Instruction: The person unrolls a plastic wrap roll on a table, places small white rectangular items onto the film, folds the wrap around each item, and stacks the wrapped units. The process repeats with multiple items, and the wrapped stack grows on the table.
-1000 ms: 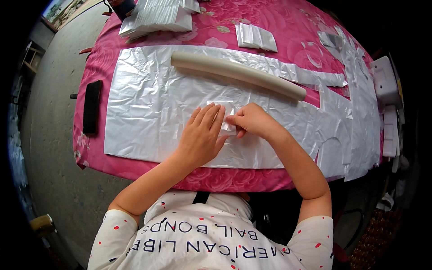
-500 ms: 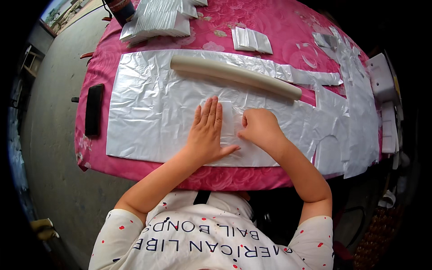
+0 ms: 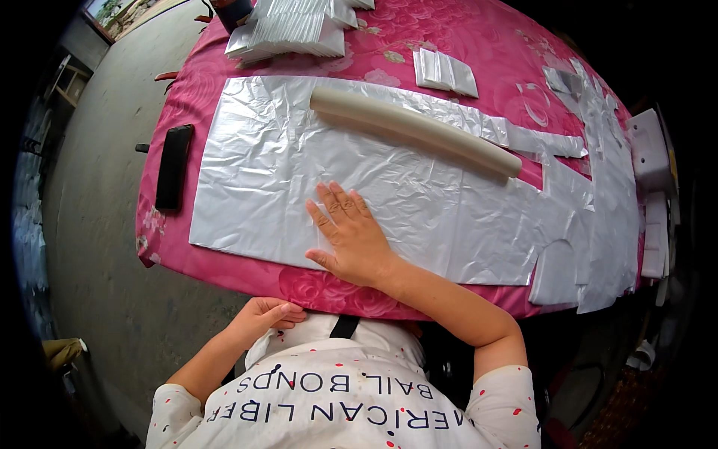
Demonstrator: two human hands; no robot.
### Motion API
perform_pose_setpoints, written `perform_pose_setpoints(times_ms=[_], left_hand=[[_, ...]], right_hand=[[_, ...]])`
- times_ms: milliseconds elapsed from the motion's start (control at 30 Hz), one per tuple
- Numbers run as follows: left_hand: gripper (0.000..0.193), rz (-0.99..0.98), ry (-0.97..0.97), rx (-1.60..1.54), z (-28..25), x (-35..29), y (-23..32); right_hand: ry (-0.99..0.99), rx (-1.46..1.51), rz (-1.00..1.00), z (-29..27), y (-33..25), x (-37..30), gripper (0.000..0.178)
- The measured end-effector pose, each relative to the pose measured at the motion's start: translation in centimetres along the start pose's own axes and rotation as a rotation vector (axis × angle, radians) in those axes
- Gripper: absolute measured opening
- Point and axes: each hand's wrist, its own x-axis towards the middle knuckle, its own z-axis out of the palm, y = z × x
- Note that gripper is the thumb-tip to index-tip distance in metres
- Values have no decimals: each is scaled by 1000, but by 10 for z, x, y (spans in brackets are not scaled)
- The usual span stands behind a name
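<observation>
Fingers spread, my right hand (image 3: 348, 233) presses flat on a silvery-white plastic sheet (image 3: 254, 172). Part of a small clear square piece (image 3: 323, 241) seems to show at its thumb side; most of it is hidden. My left hand (image 3: 273, 314) is closed at the table's front edge, just above my lap. Its fingers are curled with the thumb over them, and anything inside is hidden. Across the far part of the sheet lies a long beige tube (image 3: 415, 133), slanting down to the right and apart from both hands.
A black phone (image 3: 173, 168) lies left of the sheet on the pink flowered tablecloth (image 3: 419, 22). Stacks of folded silvery packets (image 3: 288, 34) and a smaller stack (image 3: 446, 72) sit at the back. Cut plastic pieces (image 3: 609, 202) cover the right end, beside white containers (image 3: 649, 153).
My left hand has left the sheet, drawn back to the table's front edge and curled. My right hand has moved left and flattened on the sheet. The whole view has shifted slightly.
</observation>
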Motion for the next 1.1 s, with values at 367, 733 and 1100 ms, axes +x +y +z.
perform_pose_setpoints(times_ms=[367,733,1100], left_hand=[[7,265,171,593,1,-13,0],[36,923,374,1171,28,-13,73],[27,931,215,1118,37,-5,70]], right_hand=[[-323,293,-387,22,-79,1,44],[197,354,6,-103,59,18,14],[605,84,901,-145,281,54,32]])
